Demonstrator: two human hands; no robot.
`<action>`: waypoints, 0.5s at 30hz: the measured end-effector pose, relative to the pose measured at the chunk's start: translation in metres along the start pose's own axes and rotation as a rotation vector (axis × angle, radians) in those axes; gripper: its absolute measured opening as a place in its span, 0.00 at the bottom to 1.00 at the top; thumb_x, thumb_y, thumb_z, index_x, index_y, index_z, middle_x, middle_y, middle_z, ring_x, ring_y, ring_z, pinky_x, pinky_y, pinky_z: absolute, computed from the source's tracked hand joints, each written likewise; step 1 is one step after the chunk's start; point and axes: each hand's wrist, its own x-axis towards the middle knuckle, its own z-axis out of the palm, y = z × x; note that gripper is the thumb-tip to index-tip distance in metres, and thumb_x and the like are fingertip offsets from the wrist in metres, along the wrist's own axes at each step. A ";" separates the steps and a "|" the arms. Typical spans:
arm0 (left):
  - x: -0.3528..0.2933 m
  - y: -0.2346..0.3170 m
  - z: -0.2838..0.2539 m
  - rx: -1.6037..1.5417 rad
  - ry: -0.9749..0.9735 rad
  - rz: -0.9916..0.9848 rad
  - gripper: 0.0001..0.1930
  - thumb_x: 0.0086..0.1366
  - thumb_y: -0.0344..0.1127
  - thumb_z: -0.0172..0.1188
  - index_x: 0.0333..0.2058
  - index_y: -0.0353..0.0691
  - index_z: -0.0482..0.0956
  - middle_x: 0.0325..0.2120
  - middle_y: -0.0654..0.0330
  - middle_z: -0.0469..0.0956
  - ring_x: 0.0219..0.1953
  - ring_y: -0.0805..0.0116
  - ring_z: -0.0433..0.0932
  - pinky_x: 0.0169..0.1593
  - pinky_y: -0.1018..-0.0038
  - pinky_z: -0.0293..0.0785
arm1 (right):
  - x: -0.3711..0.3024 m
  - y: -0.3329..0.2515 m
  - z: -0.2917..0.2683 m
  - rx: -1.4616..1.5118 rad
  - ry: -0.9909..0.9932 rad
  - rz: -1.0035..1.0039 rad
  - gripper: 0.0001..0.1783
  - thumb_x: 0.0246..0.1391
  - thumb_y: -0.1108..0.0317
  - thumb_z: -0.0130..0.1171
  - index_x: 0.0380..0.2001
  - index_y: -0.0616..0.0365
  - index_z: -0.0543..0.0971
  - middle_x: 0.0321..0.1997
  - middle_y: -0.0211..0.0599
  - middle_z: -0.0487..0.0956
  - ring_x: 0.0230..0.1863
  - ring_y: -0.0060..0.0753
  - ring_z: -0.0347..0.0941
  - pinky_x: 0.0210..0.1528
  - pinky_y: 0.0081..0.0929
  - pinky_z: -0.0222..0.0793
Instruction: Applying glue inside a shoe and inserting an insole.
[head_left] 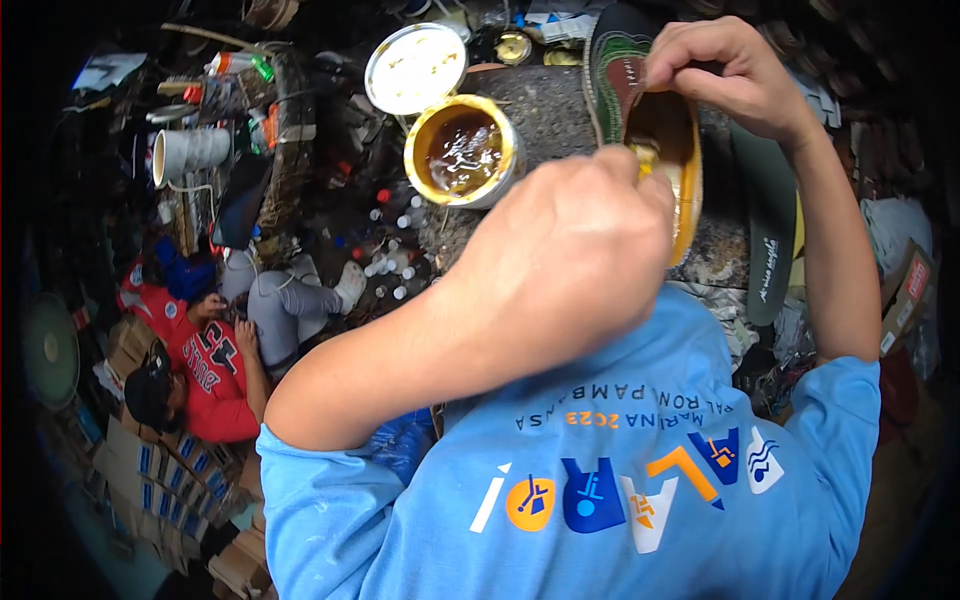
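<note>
My left hand [575, 235], closed, grips a yellow-smeared brush [647, 158], mostly hidden under the fingers, over the opening of a shoe [612, 85]. The shoe's upper is dark green and brown with light stitching, and a yellow-orange edge [686, 225] runs along its near right side. At the shoe's upper right, my right hand [715, 75] pinches the rim of the upper between thumb and fingers. Left of the shoe stands an open can [510, 150] of shiny amber-brown glue [465, 150], its rim coated yellow. A dark green insole [765, 225] lies to the right.
A round white lid [415, 68] with yellow smears rests beyond the can. Small bottles [400, 268] crowd the area to its near left. A person in a red jersey [215, 365] sits at the left, near a fan [52, 350]. Cardboard [905, 300] and plastic lie at the right.
</note>
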 end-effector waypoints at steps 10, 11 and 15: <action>0.026 -0.022 0.016 -0.074 0.058 0.018 0.06 0.51 0.25 0.58 0.27 0.30 0.81 0.22 0.43 0.79 0.29 0.41 0.82 0.35 0.53 0.79 | 0.000 0.001 0.000 -0.025 -0.019 -0.012 0.08 0.51 0.81 0.56 0.33 0.67 0.83 0.37 0.37 0.83 0.42 0.30 0.78 0.48 0.26 0.72; 0.019 -0.017 0.000 -0.108 -0.034 0.027 0.06 0.51 0.26 0.58 0.27 0.31 0.81 0.22 0.42 0.79 0.29 0.41 0.82 0.36 0.53 0.80 | -0.002 0.000 -0.001 -0.033 -0.020 -0.004 0.08 0.51 0.81 0.56 0.33 0.67 0.83 0.37 0.37 0.83 0.42 0.30 0.78 0.48 0.27 0.73; 0.040 -0.018 0.024 -0.034 0.099 0.111 0.06 0.51 0.27 0.59 0.27 0.33 0.82 0.24 0.42 0.80 0.29 0.40 0.82 0.38 0.53 0.80 | 0.000 0.000 0.001 -0.005 -0.016 -0.003 0.08 0.52 0.81 0.57 0.33 0.67 0.84 0.37 0.38 0.83 0.43 0.30 0.78 0.48 0.26 0.73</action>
